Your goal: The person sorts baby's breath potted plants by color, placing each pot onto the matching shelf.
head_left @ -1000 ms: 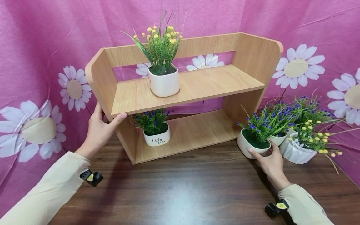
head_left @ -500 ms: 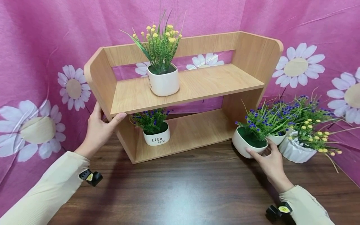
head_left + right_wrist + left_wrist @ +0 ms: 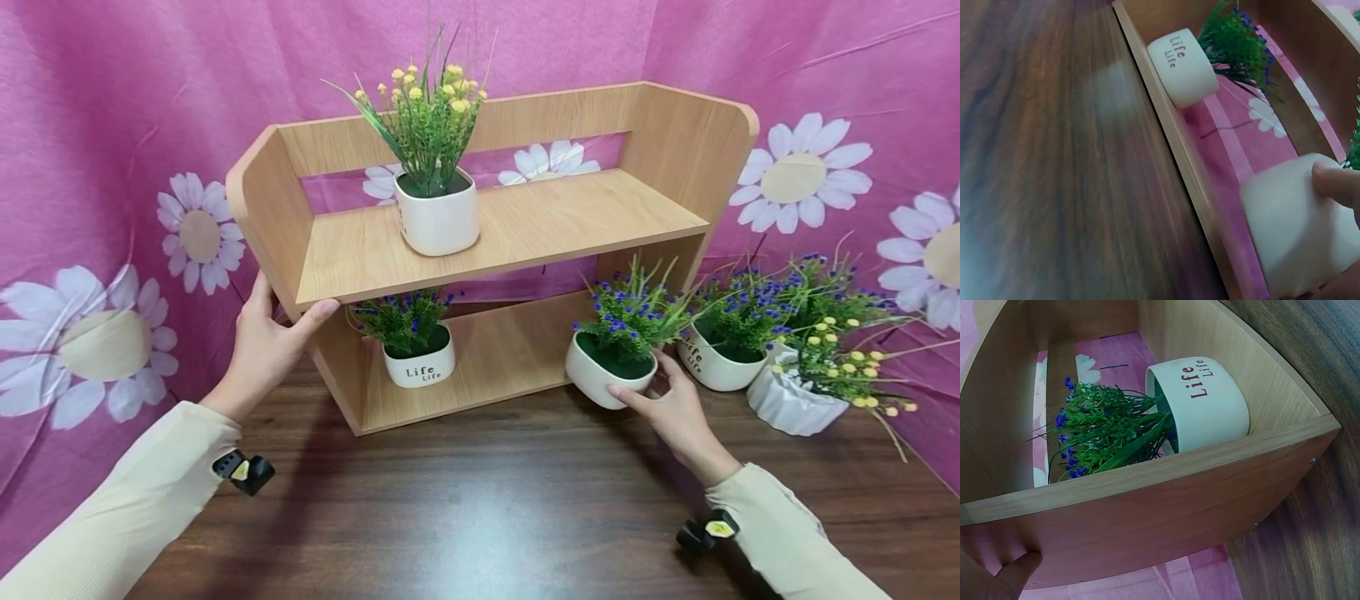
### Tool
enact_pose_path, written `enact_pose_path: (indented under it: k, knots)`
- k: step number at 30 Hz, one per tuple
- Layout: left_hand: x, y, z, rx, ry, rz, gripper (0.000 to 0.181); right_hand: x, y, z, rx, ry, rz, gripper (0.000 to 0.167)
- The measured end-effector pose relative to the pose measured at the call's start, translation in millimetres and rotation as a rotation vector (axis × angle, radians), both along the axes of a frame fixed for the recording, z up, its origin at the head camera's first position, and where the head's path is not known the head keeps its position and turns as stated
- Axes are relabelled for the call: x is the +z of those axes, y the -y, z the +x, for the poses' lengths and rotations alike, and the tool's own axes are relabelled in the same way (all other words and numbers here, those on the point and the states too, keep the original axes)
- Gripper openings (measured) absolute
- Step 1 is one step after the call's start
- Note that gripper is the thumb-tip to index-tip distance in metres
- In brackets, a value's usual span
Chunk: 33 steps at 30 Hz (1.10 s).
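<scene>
A two-tier wooden shelf (image 3: 525,218) stands on the table. At its left side panel my left hand (image 3: 262,350) grips the edge, thumb by the upper board's front corner. My right hand (image 3: 678,417) holds a white pot of blue flowers (image 3: 611,371) by its rim and side, tilted, in front of the lower board's right part; in the right wrist view the thumb lies on the pot (image 3: 1304,225). A "Life" pot with blue flowers (image 3: 420,367) sits at the lower board's left, also inside the shelf in the left wrist view (image 3: 1210,412). Yellow flowers in a white pot (image 3: 438,221) stand on the upper board.
Right of the shelf stand another blue-flowered pot (image 3: 723,362) and a ribbed white pot with yellow flowers (image 3: 795,404), with more blue flowers (image 3: 817,287) behind. A pink curtain with large daisies (image 3: 562,50) hangs behind the shelf. The dark wooden table (image 3: 450,508) extends in front.
My right hand has moved left with the blue-flowered pot, from beside the other pots to the front of the lower board. The pot behind it is now more visible. My left hand stays on the shelf.
</scene>
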State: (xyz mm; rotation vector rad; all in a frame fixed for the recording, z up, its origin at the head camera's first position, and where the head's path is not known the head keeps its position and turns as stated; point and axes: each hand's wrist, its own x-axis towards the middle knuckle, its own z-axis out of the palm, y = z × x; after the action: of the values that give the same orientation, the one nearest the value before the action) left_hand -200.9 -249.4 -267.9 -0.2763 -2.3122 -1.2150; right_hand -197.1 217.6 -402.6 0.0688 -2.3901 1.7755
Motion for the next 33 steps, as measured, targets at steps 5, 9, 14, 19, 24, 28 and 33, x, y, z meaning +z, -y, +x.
enact_pose_path:
  k: [5, 9, 14, 19, 24, 28, 33]
  knots:
    - [0.5, -0.2, -0.1, 0.000, 0.001, 0.003, 0.073, -0.8, 19, -18.3, 0.113, -0.013, -0.020, 0.084]
    - [0.9, -0.3, 0.6, 0.005, 0.000, 0.003, 0.073, -4.4, 36, -34.3, 0.201, -0.025, -0.026, 0.081]
    - [0.9, -0.9, 0.8, 0.004, 0.002, 0.002, 0.073, -6.7, 58, -50.1, 0.301, -0.034, -0.026, 0.082]
    - [1.0, -1.2, 0.9, 0.004, 0.009, 0.000, 0.074, -7.1, 75, -61.9, 0.362, -0.033, -0.026, 0.084]
    - [1.2, -1.1, 1.6, 0.005, 0.005, -0.003, 0.074, -10.0, 88, -72.9, 0.422, -0.019, -0.022, 0.082]
    - [1.5, -1.5, 2.1, 0.007, 0.001, -0.004, 0.074, -13.8, 93, -81.6, 0.446, 0.003, -0.038, 0.081]
    - [2.0, -2.3, 2.5, 0.003, -0.002, -0.002, 0.074, -19.3, 96, -92.7, 0.456, 0.032, -0.062, 0.082]
